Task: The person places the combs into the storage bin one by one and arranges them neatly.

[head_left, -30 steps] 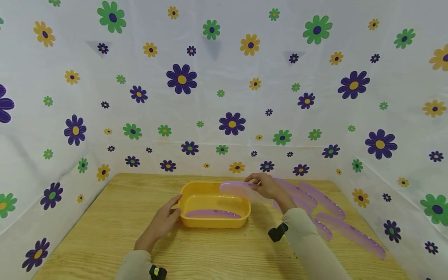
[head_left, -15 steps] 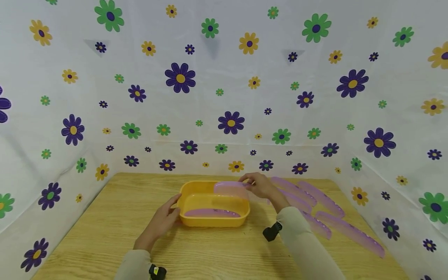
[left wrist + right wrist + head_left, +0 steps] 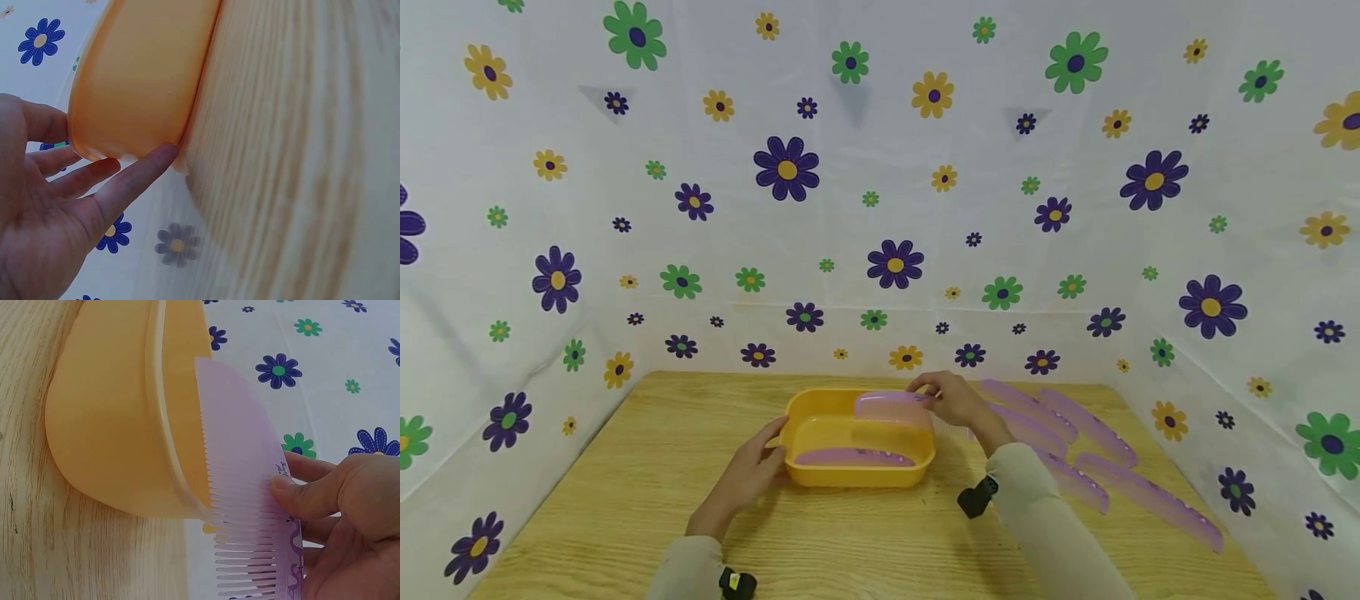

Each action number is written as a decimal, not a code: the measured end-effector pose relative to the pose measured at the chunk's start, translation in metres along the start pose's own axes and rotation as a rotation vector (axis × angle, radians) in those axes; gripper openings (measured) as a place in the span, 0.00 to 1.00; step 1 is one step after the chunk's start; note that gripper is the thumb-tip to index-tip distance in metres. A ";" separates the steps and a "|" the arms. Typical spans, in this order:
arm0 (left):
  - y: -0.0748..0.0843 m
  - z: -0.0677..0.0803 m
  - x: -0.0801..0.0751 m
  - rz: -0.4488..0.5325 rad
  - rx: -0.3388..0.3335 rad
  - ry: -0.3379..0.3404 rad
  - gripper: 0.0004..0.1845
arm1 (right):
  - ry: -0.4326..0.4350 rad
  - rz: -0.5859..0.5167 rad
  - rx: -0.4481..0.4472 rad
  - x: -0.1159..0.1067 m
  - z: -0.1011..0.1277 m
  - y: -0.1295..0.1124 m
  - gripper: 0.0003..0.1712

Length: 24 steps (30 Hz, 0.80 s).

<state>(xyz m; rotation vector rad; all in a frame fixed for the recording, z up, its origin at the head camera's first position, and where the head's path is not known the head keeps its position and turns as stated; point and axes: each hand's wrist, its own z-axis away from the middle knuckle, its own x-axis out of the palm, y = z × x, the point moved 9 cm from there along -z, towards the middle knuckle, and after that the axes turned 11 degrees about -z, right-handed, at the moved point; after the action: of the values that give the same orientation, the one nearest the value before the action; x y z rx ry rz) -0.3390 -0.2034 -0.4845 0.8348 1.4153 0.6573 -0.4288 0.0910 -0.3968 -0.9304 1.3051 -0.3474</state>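
My right hand (image 3: 953, 398) pinches a translucent purple comb (image 3: 891, 407) by its spine, the thumb on the dark printed lettering. In the right wrist view the comb (image 3: 240, 437) stands with its teeth toward the basin, one end overlapping the opening and the other past the rim. My left hand (image 3: 752, 471) touches the left end of the yellow plastic basin (image 3: 861, 478); in the left wrist view its fairly straight fingers rest against the outer wall of the basin (image 3: 140, 75). Inside the basin, along the near side, lies another purple comb (image 3: 853, 457).
Several more purple combs (image 3: 1153, 500) lie spread on the wooden table (image 3: 850, 542) to the right, some partly behind the right forearm. A white flowered sheet (image 3: 850, 233) hangs behind the table and along both sides.
My right hand has moved a little left, carrying the comb further over the basin. The left hand stays at the basin's left end.
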 end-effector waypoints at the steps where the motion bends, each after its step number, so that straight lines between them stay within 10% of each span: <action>1: 0.000 0.000 0.000 -0.003 -0.001 0.001 0.30 | -0.002 0.001 -0.001 0.001 0.000 0.000 0.18; 24: 0.003 0.000 0.000 0.023 0.017 -0.002 0.30 | -0.031 0.017 -0.022 0.015 -0.010 -0.013 0.21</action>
<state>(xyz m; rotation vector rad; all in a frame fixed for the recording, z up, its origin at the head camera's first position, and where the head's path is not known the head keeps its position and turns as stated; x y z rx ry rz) -0.3391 -0.2021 -0.4821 0.8653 1.4130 0.6625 -0.4302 0.0688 -0.3973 -0.9396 1.2900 -0.3046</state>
